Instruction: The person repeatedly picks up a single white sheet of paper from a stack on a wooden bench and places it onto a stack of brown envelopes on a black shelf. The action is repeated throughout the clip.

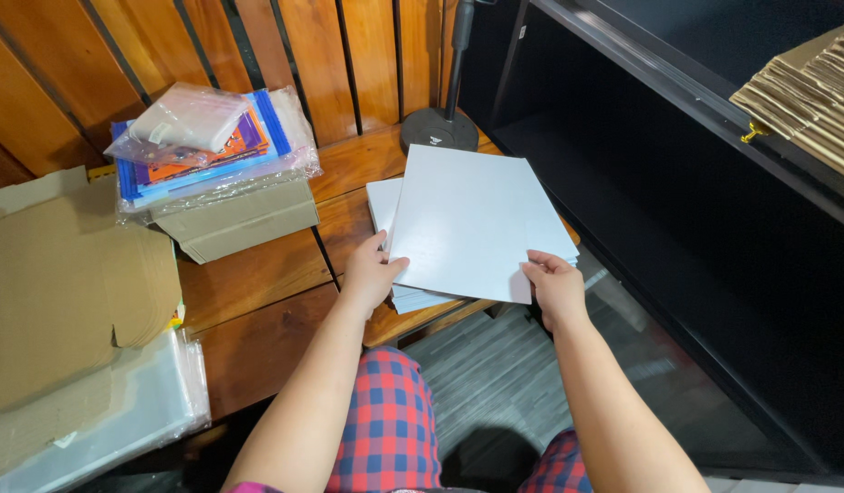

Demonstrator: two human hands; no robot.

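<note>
White card sheet [472,219] held at its near edge by left hand [372,274] and right hand [554,285], both grips pinching it above the paper stack [385,205] on the desk [267,274].

The big white sheet [472,219] covers most of the white stack [390,205] under it, so only the stack's left side and bottom corner peek out. How many sheets lie there cannot be told. The left hand [372,272] has its fingers tucked behind the sheet's edge, and the right hand [554,285] hides the sheet's lower corner. The flat brown cardboard [61,292] runs off the left edge. The clear plastic bags [143,411] go off the bottom. The folded brown stack [810,91] on the black shelf [677,183] is cut by the right edge. The black stand [440,128] loses its pole at the top.
</note>
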